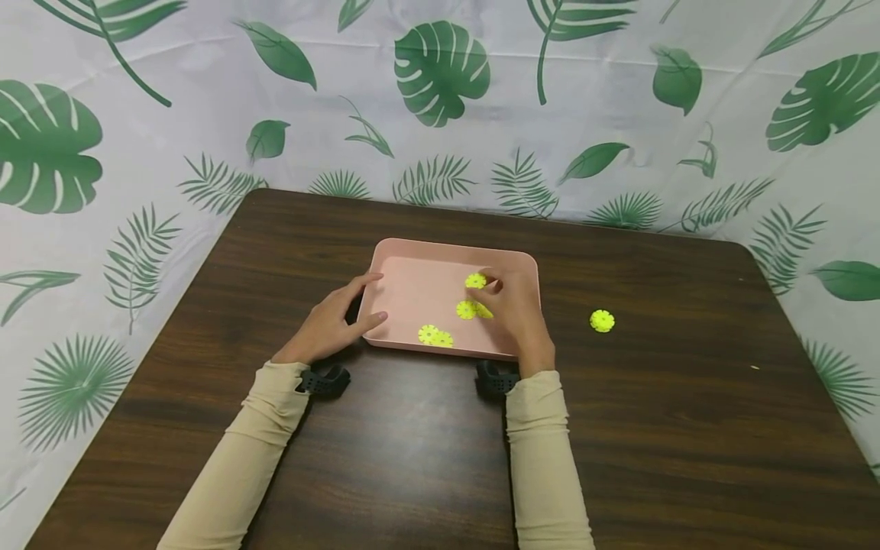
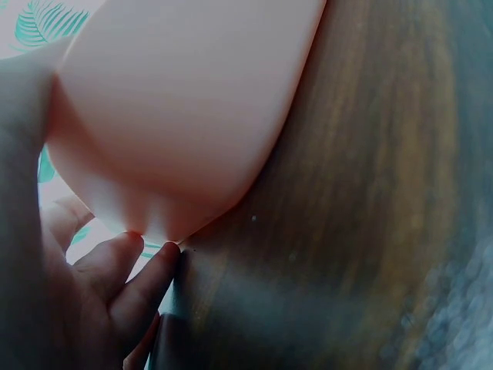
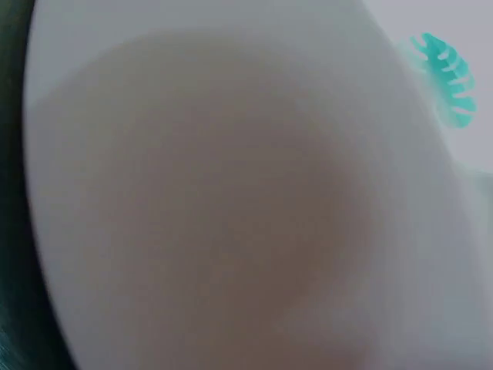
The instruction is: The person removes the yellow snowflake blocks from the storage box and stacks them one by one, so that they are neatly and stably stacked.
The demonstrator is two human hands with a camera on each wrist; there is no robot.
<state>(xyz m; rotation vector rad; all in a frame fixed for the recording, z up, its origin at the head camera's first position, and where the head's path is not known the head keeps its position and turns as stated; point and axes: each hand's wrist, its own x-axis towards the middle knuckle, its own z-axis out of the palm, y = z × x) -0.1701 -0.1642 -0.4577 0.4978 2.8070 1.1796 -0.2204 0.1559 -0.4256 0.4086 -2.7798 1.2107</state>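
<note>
A pink tray lies on the dark wooden table, with several yellow-green notched discs inside it. The left hand holds the tray's left end, thumb over the rim; in the left wrist view its fingertips touch the outside of the tray wall. Over the right part of the tray, the right hand pinches a yellow-green disc between thumb and fingers. Below that hand lie other discs. The right wrist view is mostly a blurred pale surface, and the fingers cannot be made out there.
Right of the tray, a yellow-green disc lies on the table. A small pale speck is farther right. Behind the table hangs a white cloth with green leaves.
</note>
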